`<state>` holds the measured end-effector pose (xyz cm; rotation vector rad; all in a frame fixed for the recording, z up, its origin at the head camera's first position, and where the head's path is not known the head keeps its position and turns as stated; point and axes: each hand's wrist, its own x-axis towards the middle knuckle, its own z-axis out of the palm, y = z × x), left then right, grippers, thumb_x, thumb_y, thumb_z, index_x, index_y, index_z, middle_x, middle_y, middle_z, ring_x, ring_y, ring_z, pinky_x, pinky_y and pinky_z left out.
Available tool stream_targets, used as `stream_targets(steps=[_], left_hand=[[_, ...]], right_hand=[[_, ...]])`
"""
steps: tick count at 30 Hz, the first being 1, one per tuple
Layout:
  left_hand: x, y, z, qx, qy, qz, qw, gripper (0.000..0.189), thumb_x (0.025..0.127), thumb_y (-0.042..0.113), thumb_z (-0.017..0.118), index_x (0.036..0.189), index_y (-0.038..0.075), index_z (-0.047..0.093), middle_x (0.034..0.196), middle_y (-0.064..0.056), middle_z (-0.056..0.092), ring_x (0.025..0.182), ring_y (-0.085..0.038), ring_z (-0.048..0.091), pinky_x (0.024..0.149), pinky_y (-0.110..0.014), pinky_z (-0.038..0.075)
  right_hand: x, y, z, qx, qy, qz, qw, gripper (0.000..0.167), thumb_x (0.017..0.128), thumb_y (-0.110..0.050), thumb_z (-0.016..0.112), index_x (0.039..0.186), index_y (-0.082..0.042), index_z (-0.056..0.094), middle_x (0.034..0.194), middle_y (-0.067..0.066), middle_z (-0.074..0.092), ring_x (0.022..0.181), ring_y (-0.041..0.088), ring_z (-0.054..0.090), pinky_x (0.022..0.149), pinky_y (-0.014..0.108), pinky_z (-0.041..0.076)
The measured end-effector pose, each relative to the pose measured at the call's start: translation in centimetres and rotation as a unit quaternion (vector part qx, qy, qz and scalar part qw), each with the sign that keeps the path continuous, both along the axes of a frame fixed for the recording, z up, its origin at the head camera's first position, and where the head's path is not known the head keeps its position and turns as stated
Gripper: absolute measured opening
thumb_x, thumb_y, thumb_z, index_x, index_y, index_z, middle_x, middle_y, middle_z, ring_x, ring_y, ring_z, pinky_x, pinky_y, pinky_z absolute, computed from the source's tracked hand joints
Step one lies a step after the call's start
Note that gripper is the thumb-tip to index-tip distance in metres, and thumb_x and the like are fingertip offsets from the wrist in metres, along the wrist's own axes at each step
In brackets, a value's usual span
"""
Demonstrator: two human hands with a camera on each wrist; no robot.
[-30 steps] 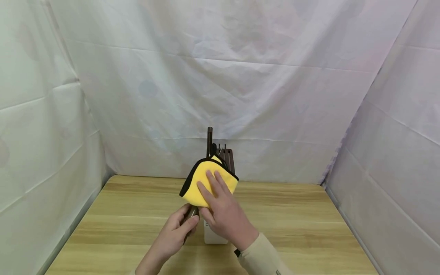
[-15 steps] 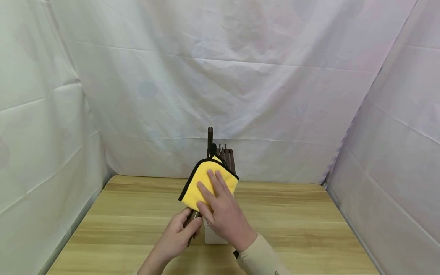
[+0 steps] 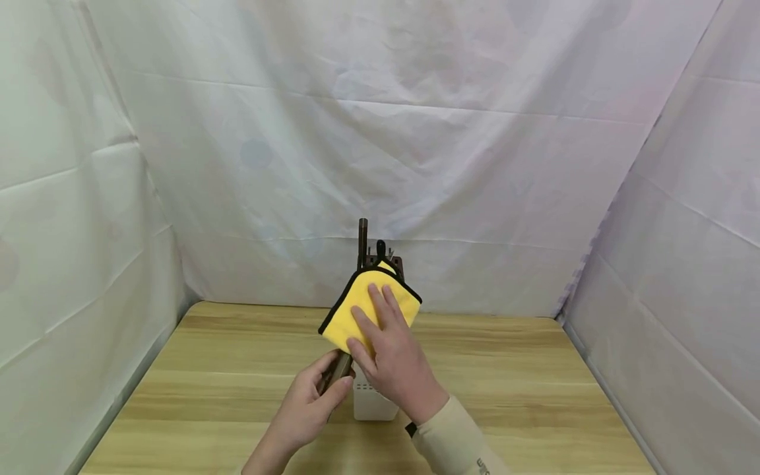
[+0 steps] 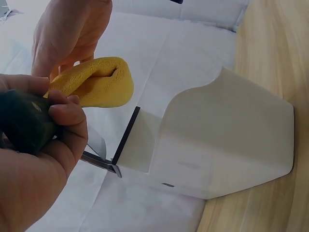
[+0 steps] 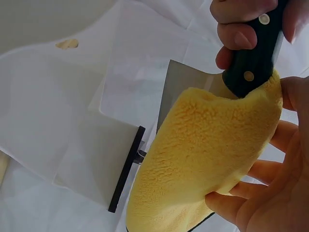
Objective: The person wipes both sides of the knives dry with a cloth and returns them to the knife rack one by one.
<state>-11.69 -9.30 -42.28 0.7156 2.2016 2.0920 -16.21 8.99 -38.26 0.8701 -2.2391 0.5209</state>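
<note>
In the head view my left hand (image 3: 304,401) grips a kitchen knife by its dark, riveted handle (image 5: 256,53). A yellow cloth (image 3: 349,313) with black edging is folded over the blade (image 5: 179,89), part of which shows bare in the right wrist view. My right hand (image 3: 396,361) holds the cloth around the blade, several fingers spread on its upper face and a fingertip on its fluffy underside. Behind the hands stands a white knife holder (image 4: 231,135) with a black rim; in the head view the cloth and right hand hide much of it.
A dark upright handle (image 3: 363,241) rises at the holder's back left. Dark slotted pieces (image 3: 399,264) show beside it, partly behind the cloth. The holder stands on a wood-grain table (image 3: 505,382), with white fabric (image 3: 451,165) hung behind and at both sides.
Both hands, with the knife and cloth, have shifted slightly right and away from the person within the last half second. More of the knife handle and the holder's lower front now shows.
</note>
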Motion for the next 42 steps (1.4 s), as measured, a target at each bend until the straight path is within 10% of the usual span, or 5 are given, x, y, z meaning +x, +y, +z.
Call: stream_targets(steps=[11,18,30,42], left_hand=[[-0.1,0.7,0.1,-0.001,0.003,0.06,0.9982,0.055,0.102,0.006,0.06,0.152,-0.007,0.04,0.157,-0.021,0.043,0.145,-0.035,0.041,0.114,-0.04,0.038],[0.3,0.5,0.1,-0.038,0.022,0.085,0.9954,0.048,0.101,0.007,0.064,0.145,-0.005,0.051,0.132,-0.022,0.063,0.101,-0.023,0.064,0.082,-0.028,0.057],[0.6,1.2,0.4,-0.132,0.061,0.176,0.9737,0.04,0.09,0.0,0.075,0.129,0.001,0.065,0.11,-0.008,0.067,0.088,-0.016,0.061,0.069,-0.025,0.051],[0.8,1.4,0.2,-0.175,0.084,0.199,0.9606,0.014,0.089,0.006,0.071,0.102,0.003,0.068,0.071,0.008,0.053,0.053,-0.002,0.044,0.044,-0.022,0.038]], right_hand=[[0.5,-0.3,-0.3,0.014,0.038,0.001,0.9992,0.035,0.103,-0.029,0.061,0.127,-0.005,0.07,0.146,0.025,0.055,0.144,0.046,0.043,0.116,0.05,0.04],[0.1,-0.1,-0.2,0.02,0.054,-0.007,0.9983,0.032,0.102,-0.027,0.062,0.122,-0.003,0.072,0.139,0.023,0.061,0.142,0.043,0.047,0.12,0.05,0.035],[-1.1,1.0,0.2,0.038,0.055,-0.046,0.9967,0.037,0.103,-0.036,0.059,0.121,-0.007,0.072,0.137,0.023,0.063,0.141,0.047,0.045,0.11,0.065,0.041],[-1.7,1.8,0.7,0.04,0.054,-0.069,0.9954,0.04,0.101,-0.035,0.064,0.125,-0.004,0.071,0.143,0.024,0.058,0.144,0.047,0.041,0.111,0.066,0.039]])
